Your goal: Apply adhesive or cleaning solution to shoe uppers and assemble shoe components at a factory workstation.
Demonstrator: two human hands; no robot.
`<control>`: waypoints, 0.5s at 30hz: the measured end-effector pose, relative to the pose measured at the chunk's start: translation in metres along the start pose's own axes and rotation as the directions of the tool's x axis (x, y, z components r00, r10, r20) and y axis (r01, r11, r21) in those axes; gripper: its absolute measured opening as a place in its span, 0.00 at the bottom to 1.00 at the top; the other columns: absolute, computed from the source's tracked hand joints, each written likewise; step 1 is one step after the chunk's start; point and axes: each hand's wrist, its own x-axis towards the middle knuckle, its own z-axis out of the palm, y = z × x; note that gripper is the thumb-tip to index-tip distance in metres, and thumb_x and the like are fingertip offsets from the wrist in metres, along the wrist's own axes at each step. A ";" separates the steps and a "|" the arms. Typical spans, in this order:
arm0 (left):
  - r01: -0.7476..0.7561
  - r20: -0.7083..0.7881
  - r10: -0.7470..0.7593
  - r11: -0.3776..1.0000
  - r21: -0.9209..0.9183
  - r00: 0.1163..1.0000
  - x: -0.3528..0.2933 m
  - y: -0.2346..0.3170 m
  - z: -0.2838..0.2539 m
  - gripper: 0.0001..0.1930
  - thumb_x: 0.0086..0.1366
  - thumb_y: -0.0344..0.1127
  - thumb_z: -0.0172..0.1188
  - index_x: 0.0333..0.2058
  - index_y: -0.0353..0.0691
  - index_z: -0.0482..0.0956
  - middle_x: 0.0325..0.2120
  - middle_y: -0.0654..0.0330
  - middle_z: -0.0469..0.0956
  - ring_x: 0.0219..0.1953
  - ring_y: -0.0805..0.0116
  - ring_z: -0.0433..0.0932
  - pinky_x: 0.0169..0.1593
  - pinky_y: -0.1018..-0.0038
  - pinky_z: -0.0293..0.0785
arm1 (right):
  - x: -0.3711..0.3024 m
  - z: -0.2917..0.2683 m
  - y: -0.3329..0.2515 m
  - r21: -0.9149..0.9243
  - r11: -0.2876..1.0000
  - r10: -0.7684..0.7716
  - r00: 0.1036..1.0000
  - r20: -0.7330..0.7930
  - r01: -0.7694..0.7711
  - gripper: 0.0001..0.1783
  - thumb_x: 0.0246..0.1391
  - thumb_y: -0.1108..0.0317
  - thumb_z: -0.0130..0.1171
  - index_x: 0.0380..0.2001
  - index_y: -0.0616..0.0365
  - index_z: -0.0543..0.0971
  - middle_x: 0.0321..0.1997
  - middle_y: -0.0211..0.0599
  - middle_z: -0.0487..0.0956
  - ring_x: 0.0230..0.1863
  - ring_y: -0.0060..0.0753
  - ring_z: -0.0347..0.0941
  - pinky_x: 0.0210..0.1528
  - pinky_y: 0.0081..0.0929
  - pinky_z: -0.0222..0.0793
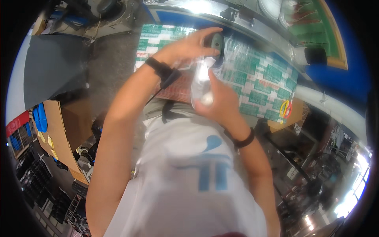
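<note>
A white shoe (pixel 200 85), or something shaped much like one, is held between my two hands in front of my body, its lower end toward me. At its far end is a dark rim around a grey-green oval piece (pixel 216 41) with a small hole, perhaps the top of a shoe last. My left hand (pixel 188 48) closes around that far end, thumb and fingers on either side. My right hand (pixel 224 98) grips the near part, with a small white wad (pixel 207 98) at its fingertips. Motion blurs the details. Below lies the bench cover (pixel 252 85), printed green and white under clear plastic.
Scissors (pixel 285 109) with yellow and red handles lie at the bench's right edge. A metal ledge (pixel 260 29) runs along the far side. Leftward stand a grey panel (pixel 55 71) and a cardboard box (pixel 59 134). A green tray (pixel 323 31) sits far right.
</note>
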 end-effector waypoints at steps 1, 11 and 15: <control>0.001 0.009 -0.001 1.000 -0.006 1.000 -0.002 0.004 0.000 0.47 0.71 0.53 0.75 0.83 0.55 0.63 0.77 0.45 0.71 0.73 0.50 0.75 0.72 0.59 0.74 | -0.001 -0.004 -0.005 0.094 0.993 0.075 0.997 -0.001 -0.075 0.51 0.51 0.51 0.79 0.70 0.77 0.74 0.42 0.56 0.88 0.39 0.57 0.88 0.43 0.47 0.83; -0.020 0.011 0.018 0.992 0.124 1.000 0.008 -0.012 -0.004 0.49 0.71 0.57 0.75 0.83 0.54 0.61 0.79 0.44 0.67 0.81 0.43 0.65 0.80 0.52 0.65 | -0.027 0.005 -0.027 0.490 0.851 -0.074 0.879 0.471 -0.191 0.46 0.53 0.50 0.76 0.71 0.65 0.78 0.45 0.54 0.89 0.50 0.62 0.88 0.57 0.48 0.83; 0.031 0.010 -0.032 0.996 0.085 0.999 0.010 -0.001 0.001 0.51 0.70 0.59 0.74 0.83 0.49 0.59 0.78 0.40 0.67 0.80 0.40 0.66 0.79 0.54 0.67 | -0.038 -0.031 0.014 0.367 0.891 0.206 0.959 0.196 -0.266 0.49 0.51 0.58 0.77 0.76 0.62 0.74 0.42 0.45 0.87 0.45 0.55 0.86 0.55 0.43 0.82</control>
